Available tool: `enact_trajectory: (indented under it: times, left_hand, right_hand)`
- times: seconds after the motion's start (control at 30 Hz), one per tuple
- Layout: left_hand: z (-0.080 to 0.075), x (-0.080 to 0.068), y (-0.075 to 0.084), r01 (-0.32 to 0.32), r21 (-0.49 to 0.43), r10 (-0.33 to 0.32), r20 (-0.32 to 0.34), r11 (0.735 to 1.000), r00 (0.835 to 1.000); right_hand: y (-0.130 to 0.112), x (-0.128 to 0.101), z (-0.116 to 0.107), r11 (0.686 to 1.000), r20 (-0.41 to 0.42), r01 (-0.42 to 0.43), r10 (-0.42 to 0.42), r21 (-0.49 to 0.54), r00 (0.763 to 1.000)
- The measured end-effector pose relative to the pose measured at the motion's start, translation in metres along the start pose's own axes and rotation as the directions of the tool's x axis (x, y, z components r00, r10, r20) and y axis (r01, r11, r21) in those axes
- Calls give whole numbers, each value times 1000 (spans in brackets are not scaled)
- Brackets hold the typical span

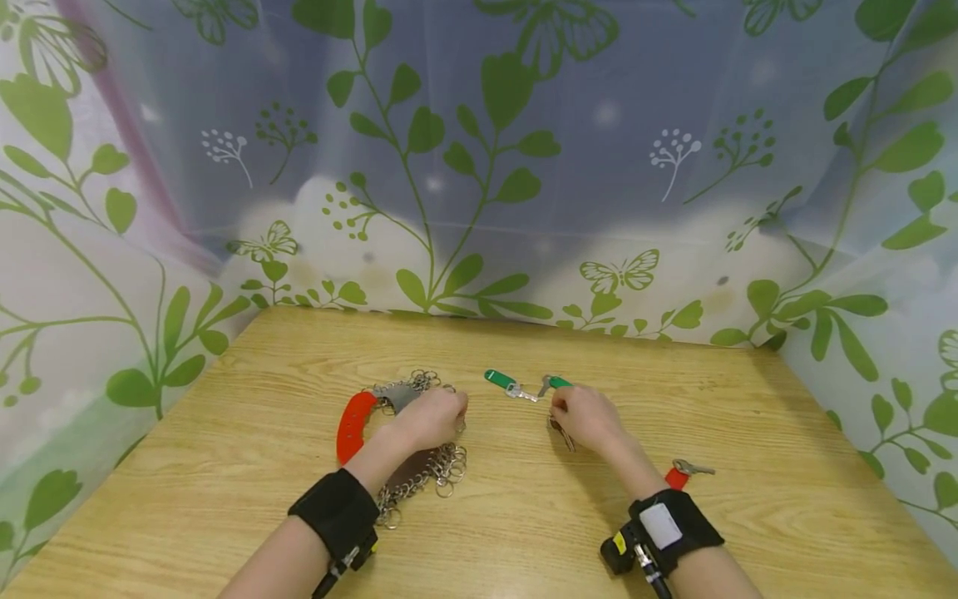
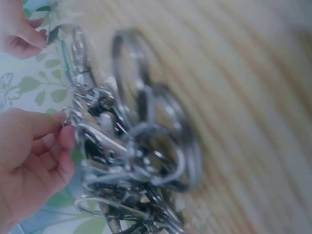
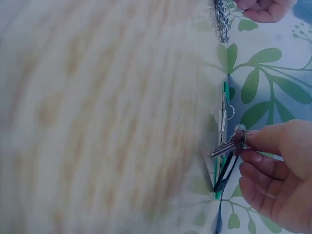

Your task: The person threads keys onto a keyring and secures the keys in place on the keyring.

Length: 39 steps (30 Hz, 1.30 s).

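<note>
A light wooden table with a wavy grain fills the foreground. A sheer curtain – pale blue-white, printed with green leaves, vines and butterflies – hangs close behind it and wraps both sides. Soft daylight glows through the fabric.

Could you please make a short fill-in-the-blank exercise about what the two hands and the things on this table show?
1. The left hand rests on a heap of metal ____.
2. The right hand pinches a ____.
3. The tag lying between the hands is ____.
4. The table is made of ____.

Missing words: rings; key; green; wood
</note>
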State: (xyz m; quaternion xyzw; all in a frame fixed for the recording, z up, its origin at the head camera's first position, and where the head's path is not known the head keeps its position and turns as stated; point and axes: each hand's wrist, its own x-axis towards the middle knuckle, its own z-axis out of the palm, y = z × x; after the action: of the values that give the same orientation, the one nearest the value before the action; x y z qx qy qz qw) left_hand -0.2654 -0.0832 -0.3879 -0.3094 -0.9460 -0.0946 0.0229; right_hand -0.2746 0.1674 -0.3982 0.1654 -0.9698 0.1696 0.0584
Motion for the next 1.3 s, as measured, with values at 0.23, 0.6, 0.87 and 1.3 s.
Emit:
enact_trajectory:
  times: [0.23,0.6,0.87,1.3]
  left_hand:
    - [-4,-2,0,37,-164,-34,22,986,999]
    - [-11,-8,-4,214,-470,-156,159,856,975]
    - [-14,-12,-7,379,-688,-254,282,619,925]
    - [-10,-10,-11,315,-577,-270,166,754,949]
  right_hand:
    - [-9,-2,0,999,-71,50,-49,5,996]
    - [-13,-4,3,998,-98,53,-51,14,994]
    - [-16,-3,2,998,-113,67,-63,24,992]
    - [-16,-3,3,996,-118,90,-86,27,989]
